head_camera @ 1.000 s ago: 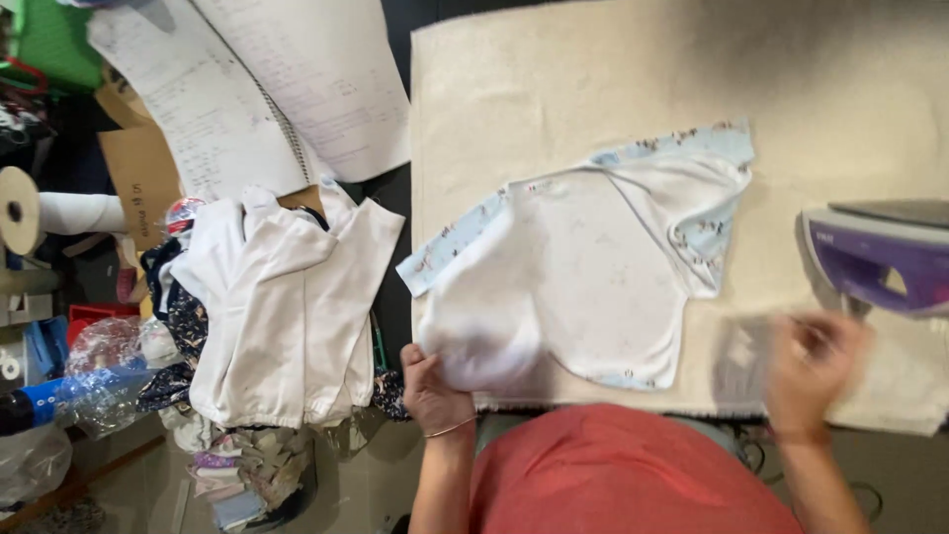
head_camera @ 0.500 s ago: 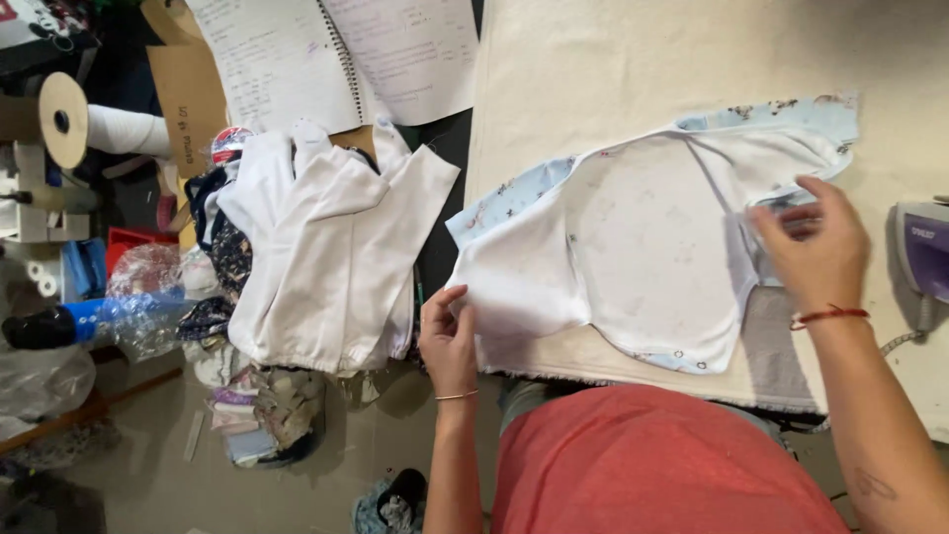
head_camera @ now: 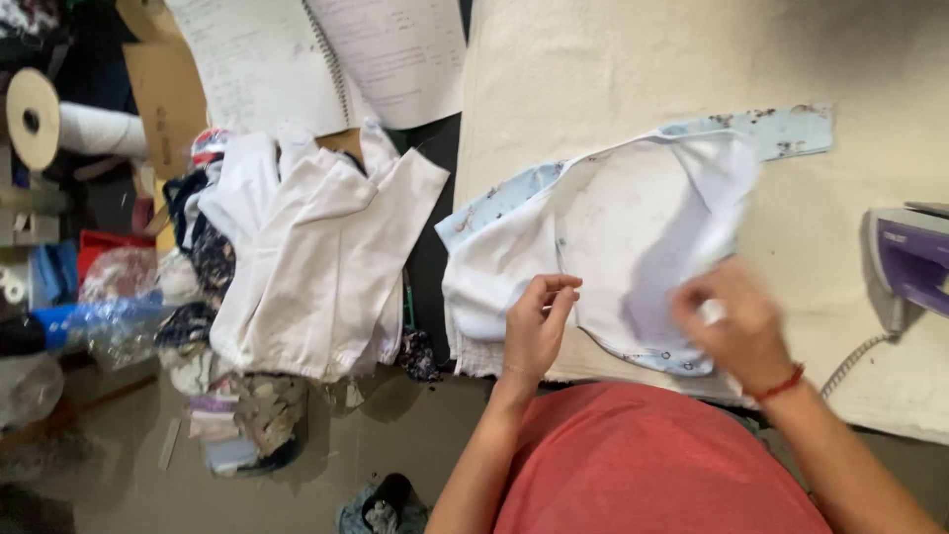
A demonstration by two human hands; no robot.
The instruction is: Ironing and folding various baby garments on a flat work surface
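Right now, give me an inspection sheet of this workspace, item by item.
Surface: cream padded board, lightly marked.
Job's things: white garment piece with pale blue printed trim lying flat on the board.
Clutter: pile of white garments beside the board; open spiral notebook; white roll; plastic bottle; fabric scraps.
Grippers: left hand pinching the garment's edge; right hand blurred, over the garment, with a red wrist band.
Cables: grey coiled cord running from the purple iron.
Surroundings: bare floor with bags and cardboard; the person's red shirt.
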